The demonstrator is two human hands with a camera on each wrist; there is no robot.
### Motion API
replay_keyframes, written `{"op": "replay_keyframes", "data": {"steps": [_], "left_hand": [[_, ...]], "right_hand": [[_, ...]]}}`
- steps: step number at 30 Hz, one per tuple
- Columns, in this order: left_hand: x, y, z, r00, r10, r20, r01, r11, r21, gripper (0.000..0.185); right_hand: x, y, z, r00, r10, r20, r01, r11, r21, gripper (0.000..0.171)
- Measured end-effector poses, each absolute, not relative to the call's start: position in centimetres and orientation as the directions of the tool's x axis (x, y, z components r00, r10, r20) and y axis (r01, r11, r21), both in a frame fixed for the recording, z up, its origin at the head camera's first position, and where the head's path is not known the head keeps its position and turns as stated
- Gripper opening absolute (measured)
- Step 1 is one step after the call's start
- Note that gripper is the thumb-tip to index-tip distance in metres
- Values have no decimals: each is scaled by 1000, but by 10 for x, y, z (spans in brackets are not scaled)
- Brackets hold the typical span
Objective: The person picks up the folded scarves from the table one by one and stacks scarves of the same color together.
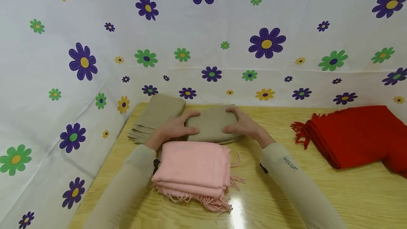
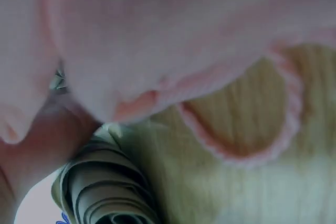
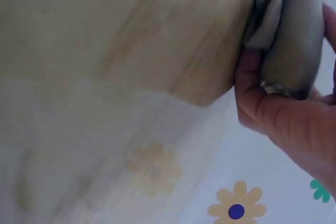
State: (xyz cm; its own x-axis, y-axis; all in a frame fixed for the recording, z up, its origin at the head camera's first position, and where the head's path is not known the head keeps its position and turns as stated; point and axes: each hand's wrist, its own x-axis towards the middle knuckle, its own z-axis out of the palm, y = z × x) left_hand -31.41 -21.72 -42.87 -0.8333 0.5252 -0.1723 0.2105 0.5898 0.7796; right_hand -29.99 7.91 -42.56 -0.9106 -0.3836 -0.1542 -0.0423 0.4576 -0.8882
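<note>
A folded beige scarf [image 1: 211,124] lies in the middle of the wooden table [image 1: 318,186], and both hands hold it by its ends. My left hand [image 1: 184,124] grips the left end, thumb laid over the top. My right hand [image 1: 231,120] clasps the right end; in the right wrist view its fingers [image 3: 262,103] curl under the beige scarf's [image 3: 294,35] edge. A folded pink scarf [image 1: 194,167] with fringe lies just in front of the hands. It fills the left wrist view as a blurred pink scarf [image 2: 157,40] above stacked beige folds [image 2: 105,192].
A second folded beige scarf [image 1: 157,116] lies at the back left, touching the held one. A folded red scarf [image 1: 353,133] with fringe lies at the right. A white cloth with flowers [image 1: 203,45] hangs behind and to the left of the table.
</note>
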Motion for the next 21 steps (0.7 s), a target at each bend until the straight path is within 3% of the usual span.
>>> {"op": "replay_keyframes", "data": {"steps": [3, 6, 12, 15, 21], "left_hand": [[-311, -214, -426, -784, 590, -193, 260, 594, 761, 80], [-309, -209, -424, -764, 631, -136, 302, 536, 788, 84], [-307, -211, -425, -792, 610, -8, 329, 438, 837, 82], [-308, -214, -426, -817, 576, 16, 345, 466, 814, 77], [-313, -217, -411, -844, 534, 43, 307, 416, 856, 72]], "right_hand": [[-303, 81, -427, -886, -432, -171, -45, 448, -893, 78], [-305, 81, -429, -872, -464, -154, -54, 405, -913, 77], [-304, 80, -429, -853, -506, -128, -18, 274, -961, 87], [-303, 81, -426, -839, -528, -129, -11, 253, -967, 91], [-307, 79, -413, -859, -507, -64, -56, 218, -974, 80]]}}
